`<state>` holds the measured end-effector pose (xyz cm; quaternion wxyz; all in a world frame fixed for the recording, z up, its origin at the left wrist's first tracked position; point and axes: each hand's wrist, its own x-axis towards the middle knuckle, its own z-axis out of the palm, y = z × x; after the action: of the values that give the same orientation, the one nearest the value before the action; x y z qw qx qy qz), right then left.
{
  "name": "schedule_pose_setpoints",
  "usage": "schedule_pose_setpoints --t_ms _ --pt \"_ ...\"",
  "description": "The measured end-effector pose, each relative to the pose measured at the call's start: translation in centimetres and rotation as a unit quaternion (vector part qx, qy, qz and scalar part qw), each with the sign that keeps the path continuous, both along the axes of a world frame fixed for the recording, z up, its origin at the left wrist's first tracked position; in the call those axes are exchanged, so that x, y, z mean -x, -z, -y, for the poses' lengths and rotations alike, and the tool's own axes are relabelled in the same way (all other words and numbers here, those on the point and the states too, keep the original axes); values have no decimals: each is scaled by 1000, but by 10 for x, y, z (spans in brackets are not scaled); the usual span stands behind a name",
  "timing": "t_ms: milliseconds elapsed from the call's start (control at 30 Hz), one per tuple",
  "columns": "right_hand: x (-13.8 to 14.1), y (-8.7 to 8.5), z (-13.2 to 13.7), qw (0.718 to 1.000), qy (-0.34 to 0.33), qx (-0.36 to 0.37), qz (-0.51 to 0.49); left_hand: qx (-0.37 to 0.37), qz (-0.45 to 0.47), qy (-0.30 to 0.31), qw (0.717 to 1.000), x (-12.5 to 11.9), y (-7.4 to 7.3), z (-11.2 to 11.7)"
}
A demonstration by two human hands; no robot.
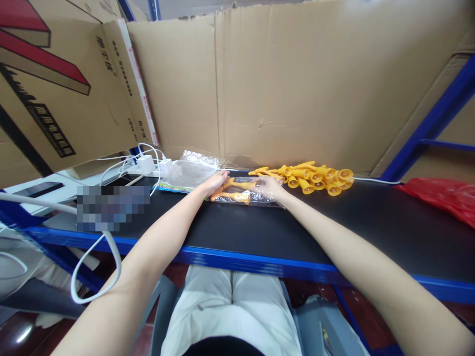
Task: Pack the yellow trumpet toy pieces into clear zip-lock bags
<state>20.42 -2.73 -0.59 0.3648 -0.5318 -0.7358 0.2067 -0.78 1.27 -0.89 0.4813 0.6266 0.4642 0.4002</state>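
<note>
Bridging left hand (215,182), right hand (269,187): bag (241,197)

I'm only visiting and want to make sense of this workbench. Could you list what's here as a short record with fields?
left hand: on the left end of the clear bag, grip unclear
right hand: on the bag's right end, grip unclear
inside the bag: orange pieces
right of the hands: pile of yellow pieces
surface: black table
far right: red bag
left: white chargers with cables
behind: cardboard wall
</note>
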Motion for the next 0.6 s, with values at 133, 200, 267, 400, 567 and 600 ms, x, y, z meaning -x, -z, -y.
schedule_pose_setpoints --t_ms 133,200,267,400,567,600 --pt "-1 -1 4 994 -32 45 -95 -3 22 0 1000 0 -1 -1" --pt "-1 -2 6 993 -26 50 -102 -3 19 4 1000 -1 -3 0" --pt "-2 -3 6 994 -41 46 -88 -5 2 14 1000 -1 -5 2" --pt "-6 -1 3 990 -118 35 -71 -33 -60 31 997 -2 -8 6" --pt "-6 3 -1 991 -78 69 -79 -101 -212 40 971 -5 -8 10" --pt "-5 4 0 992 -63 70 -81 -122 -255 46 958 -6 -8 11"
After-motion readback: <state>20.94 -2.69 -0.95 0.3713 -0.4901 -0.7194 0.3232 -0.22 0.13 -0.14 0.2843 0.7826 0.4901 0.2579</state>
